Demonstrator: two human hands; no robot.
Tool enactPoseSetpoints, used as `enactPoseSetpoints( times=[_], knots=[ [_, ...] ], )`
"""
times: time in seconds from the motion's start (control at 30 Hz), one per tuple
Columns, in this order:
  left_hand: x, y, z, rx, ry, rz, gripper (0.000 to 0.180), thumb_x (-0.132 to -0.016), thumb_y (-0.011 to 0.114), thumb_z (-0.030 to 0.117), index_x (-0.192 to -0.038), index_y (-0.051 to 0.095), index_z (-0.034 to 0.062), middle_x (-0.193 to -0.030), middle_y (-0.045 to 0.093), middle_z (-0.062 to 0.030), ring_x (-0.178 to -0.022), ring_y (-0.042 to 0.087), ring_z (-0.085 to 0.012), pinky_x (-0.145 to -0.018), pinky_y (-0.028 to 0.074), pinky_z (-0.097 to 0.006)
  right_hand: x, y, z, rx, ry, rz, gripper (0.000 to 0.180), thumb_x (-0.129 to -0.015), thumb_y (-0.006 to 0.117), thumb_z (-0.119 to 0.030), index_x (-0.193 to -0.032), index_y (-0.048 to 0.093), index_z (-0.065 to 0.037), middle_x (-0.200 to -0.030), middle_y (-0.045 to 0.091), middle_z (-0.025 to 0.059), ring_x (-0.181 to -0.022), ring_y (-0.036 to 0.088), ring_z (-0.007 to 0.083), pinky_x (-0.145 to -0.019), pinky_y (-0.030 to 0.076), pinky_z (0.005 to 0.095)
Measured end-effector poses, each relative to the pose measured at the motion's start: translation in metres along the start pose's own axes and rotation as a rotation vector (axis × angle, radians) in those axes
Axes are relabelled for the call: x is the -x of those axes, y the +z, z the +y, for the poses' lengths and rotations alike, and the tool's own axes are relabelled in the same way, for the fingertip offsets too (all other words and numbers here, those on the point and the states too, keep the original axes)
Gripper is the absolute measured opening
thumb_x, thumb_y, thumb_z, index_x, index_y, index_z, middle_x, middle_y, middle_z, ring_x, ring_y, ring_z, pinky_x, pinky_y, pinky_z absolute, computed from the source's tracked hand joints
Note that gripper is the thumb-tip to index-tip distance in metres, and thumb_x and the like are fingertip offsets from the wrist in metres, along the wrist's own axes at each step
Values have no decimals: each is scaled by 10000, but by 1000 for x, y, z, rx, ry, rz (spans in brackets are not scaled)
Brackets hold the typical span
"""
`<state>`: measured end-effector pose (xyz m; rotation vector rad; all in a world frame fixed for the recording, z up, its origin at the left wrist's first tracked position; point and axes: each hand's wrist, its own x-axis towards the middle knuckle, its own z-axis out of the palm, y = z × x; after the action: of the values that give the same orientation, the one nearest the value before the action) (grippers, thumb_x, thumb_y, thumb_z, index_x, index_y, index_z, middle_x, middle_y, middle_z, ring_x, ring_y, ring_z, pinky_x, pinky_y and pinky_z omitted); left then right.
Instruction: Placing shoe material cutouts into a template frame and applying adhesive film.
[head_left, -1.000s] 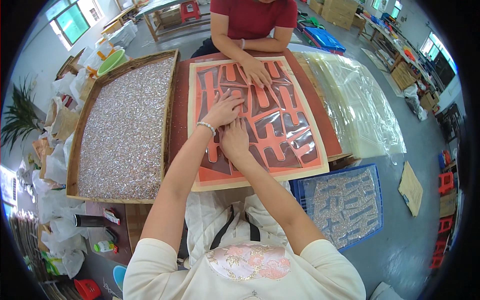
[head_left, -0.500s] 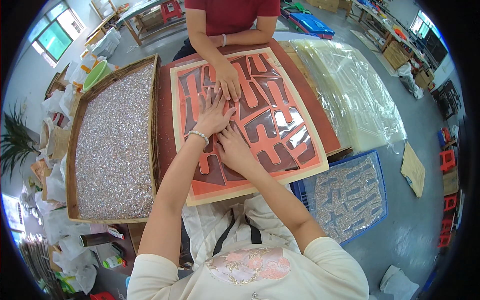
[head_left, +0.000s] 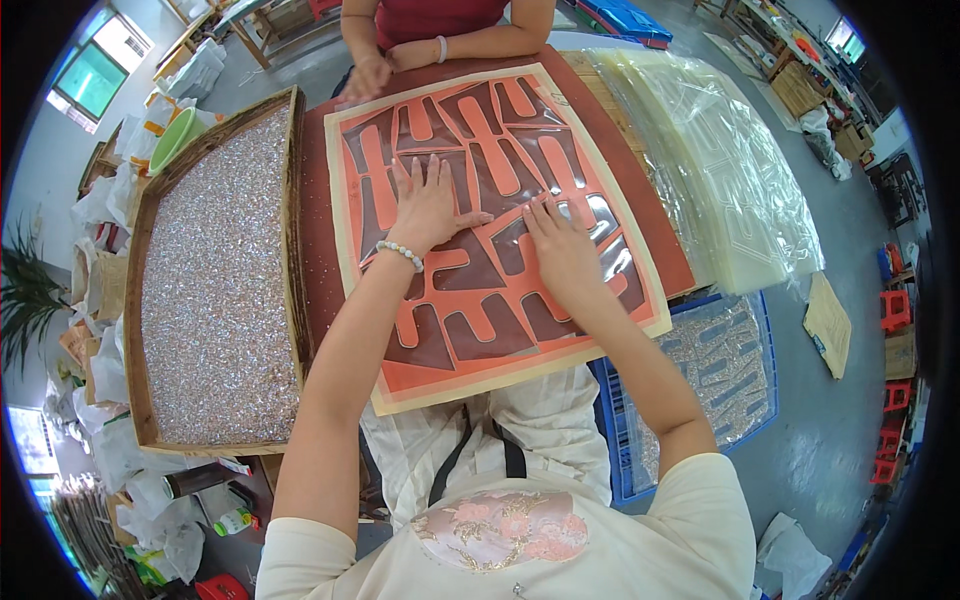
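Observation:
A coral-coloured sheet [head_left: 430, 372] with a cream border lies on the red-brown tabletop. Dark, glossy cut-out shapes [head_left: 488, 325] cover most of it, seemingly under or of clear film. My left hand [head_left: 430, 208], a beaded bracelet at its wrist, rests on the sheet left of its middle, fingers spread and thumb pointing right. Further right, my right hand [head_left: 565, 250] lies on the sheet with its fingers stretched toward the far side. Neither hand holds anything. Across the table, a co-worker's hand [head_left: 368, 78] hovers by the sheet's far left corner, slightly blurred.
At left stands a wooden-framed tray [head_left: 215, 300] filled with glittery chips. Stacked clear plastic sheets [head_left: 715, 180] lie at right. Below them, a blue crate [head_left: 612, 420] holds a glitter-patterned sheet. A green basin [head_left: 175, 140] and plastic bags are beyond the tray.
My right hand has moved right, away from my left hand, which has shifted slightly. The co-worker's hand has lifted off the sheet and drawn back to the far left.

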<state>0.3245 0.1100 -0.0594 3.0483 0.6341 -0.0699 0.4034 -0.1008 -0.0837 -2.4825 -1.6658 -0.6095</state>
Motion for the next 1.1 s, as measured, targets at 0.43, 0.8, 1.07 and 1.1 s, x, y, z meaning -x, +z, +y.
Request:
enactPoseSetpoints(
  times=[0.43,0.8,1.07,1.1],
  knots=[
    [12,10,-9,66,-39,-55,1027,-814,351,755,-1454,157,-24,-1538,116,-179,-1430,46,-336,-1108,-63,-554,13,3,44,-621,313,120,375,-747,533,-20,-1102,648,-50,-1147,634,96,-1174,506,270,-1090,266,459],
    [19,5,26,-23,-158,-30,1114,-771,373,788,-1435,147,-79,-1524,128,-213,-1432,29,-322,-1100,-66,-576,44,-29,57,-255,195,4,400,-767,532,-48,-1157,620,-68,-1165,614,77,-1131,519,265,-1063,292,454],
    [31,28,108,-30,185,532,616,-923,467,381,-1350,366,-50,-1467,281,-199,-1401,186,-313,-1124,79,-554,-47,27,122,-480,290,193,239,-850,522,-111,-1052,649,-110,-1029,628,82,-961,581,279,-835,456,418],
    [30,27,122,96,205,482,603,-930,454,371,-1349,369,-54,-1457,302,-201,-1393,213,-311,-1126,96,-540,-60,37,128,-474,199,232,211,-866,532,-151,-1038,649,-113,-1034,623,81,-978,575,281,-845,452,423]
  ],
)
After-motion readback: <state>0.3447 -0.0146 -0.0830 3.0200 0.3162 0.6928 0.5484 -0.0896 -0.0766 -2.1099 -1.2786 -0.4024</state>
